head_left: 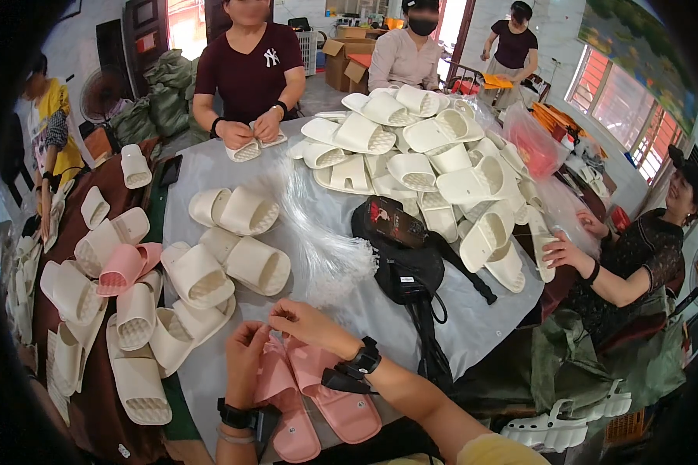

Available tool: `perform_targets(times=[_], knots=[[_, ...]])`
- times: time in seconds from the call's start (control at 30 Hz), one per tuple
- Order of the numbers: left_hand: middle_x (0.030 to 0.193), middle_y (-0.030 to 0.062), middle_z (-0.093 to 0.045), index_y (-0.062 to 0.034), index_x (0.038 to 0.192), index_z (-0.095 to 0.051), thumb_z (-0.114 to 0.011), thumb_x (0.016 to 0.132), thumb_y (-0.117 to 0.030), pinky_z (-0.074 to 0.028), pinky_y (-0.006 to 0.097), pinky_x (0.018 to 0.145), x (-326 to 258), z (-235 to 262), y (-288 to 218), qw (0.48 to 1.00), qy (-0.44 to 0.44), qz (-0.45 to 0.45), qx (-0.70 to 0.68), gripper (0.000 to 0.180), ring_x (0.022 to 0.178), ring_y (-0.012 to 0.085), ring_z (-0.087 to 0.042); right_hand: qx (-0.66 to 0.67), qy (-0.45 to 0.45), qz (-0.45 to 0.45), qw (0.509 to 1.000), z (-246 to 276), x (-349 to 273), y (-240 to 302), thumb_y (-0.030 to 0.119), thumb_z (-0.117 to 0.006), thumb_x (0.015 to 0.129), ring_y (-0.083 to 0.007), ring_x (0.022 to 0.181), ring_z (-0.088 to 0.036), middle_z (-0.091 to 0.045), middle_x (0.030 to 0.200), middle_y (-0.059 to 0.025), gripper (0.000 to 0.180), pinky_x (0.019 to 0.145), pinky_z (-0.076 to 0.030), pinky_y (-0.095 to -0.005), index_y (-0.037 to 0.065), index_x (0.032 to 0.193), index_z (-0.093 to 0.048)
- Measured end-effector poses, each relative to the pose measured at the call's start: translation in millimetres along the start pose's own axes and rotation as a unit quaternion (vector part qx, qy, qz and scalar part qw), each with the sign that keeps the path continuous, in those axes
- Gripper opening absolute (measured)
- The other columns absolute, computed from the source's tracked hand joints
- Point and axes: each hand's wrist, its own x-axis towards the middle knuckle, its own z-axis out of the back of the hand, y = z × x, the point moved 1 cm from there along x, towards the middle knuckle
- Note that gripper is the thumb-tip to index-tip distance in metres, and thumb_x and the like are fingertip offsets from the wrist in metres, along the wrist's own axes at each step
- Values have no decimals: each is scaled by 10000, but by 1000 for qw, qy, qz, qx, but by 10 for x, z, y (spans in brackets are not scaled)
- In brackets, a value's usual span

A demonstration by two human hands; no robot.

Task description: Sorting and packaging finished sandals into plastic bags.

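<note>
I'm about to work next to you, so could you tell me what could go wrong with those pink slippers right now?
Both hands, left hand and right hand, work over the pink slippers, which lie at the table's near edge and might slide off. The loose bundle of clear plastic strands just ahead could snag or scatter. The black bag's strap may catch a wrist.

Both forearms enter from six o'clock, each wrist wearing a dark band. The left hand [245,358] stands nearly upright, fingers curled and pointing toward twelve o'clock. The right hand [306,322] reaches in from four o'clock toward ten, fingertips pinched together just beside the left hand's fingertips.
</note>
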Motion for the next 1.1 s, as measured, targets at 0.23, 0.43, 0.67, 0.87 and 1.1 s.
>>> perform_targets(times=[0.23,0.43,0.67,0.87,1.1], knots=[[679,-31,-511,-49,847,-564,-535,865,-230,-341,153,461,-14,45,55,1000,-13,-12,-10,183,575,31,-462,-160,-13,136,978,-40,-107,214,180,-521,862,-108,595,-525,-550,684,-33,176,531,-423,-250,6,881,-512],[675,-20,-504,-52,835,-556,-507,887,-286,-363,188,537,34,271,-43,996,-65,-64,-17,245,610,64,-451,-28,40,67,997,9,-494,710,146,-506,878,-78,522,-509,-514,655,-19,143,483,-406,-227,17,934,-476],[658,-15,-517,-45,801,-569,-538,871,-242,-351,198,552,152,278,-2,995,-64,-74,-12,212,599,61,-452,38,-153,100,983,418,-1452,1334,99,-505,873,-84,509,-505,-485,700,0,106,470,-394,-207,14,925,-467],[676,-5,-532,-33,834,-572,-543,865,-221,-355,192,532,204,356,160,996,-44,-75,6,193,600,64,-476,-113,-386,115,908,1006,-2037,1962,142,-503,877,-66,506,-502,-486,678,9,98,458,-408,-205,51,913,-495],[699,7,-557,-26,871,-583,-553,854,-225,-372,193,521,149,274,290,996,-23,-79,35,202,594,68,-495,-233,-548,144,791,3009,-1910,2154,261,-504,865,-84,669,-564,-569,738,6,170,573,-435,-218,94,857,-530]])
